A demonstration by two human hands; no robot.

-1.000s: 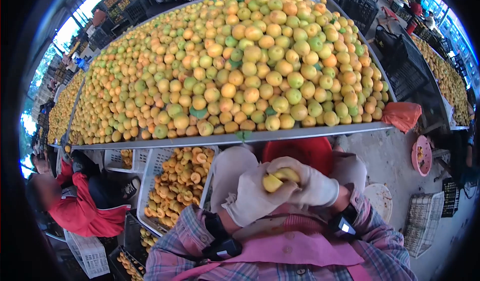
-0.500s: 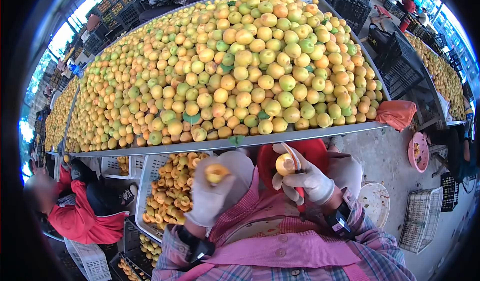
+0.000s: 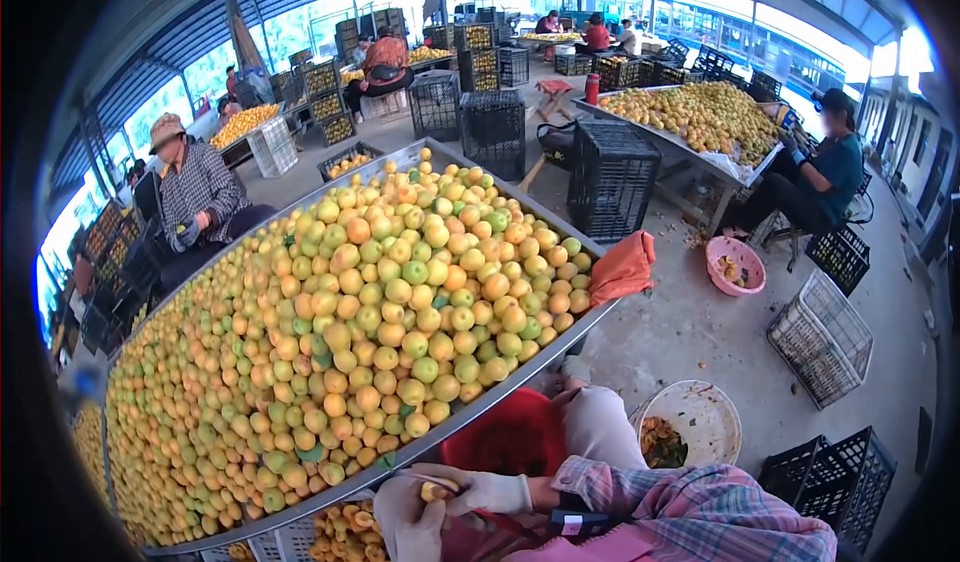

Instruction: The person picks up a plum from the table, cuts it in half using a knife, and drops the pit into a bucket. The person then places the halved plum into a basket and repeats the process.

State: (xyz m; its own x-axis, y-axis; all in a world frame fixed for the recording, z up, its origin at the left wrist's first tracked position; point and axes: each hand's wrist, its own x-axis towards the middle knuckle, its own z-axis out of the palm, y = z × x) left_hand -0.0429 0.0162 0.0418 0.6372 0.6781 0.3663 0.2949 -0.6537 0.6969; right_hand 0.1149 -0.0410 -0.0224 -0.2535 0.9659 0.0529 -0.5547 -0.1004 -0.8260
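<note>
Low in the view, my two white-gloved hands meet just below the metal rim of the table. My left hand (image 3: 418, 534) is closed around a yellow-orange apricot (image 3: 436, 489), partly hidden by fingers. Against the same fruit, my right hand (image 3: 495, 493) is closed, with its fingers over the top. A thin dark edge shows at the apricot, and a little red beneath the right hand fits the red-handled tool seen earlier; most of it is hidden. A large heap of apricots (image 3: 400, 312) fills the table beyond my hands.
A red bucket (image 3: 506, 436) stands between my knees and the table. Cut apricots (image 3: 348, 534) lie in a crate at lower left. To the right are a white bucket (image 3: 712, 412), a white crate (image 3: 822, 338) and a pink basin (image 3: 735, 266). Co-workers sit at other tables.
The view has swung up and to the right. My hands, apart before with an apricot piece in the left and an apricot with the tool in the right, are now together on one apricot.
</note>
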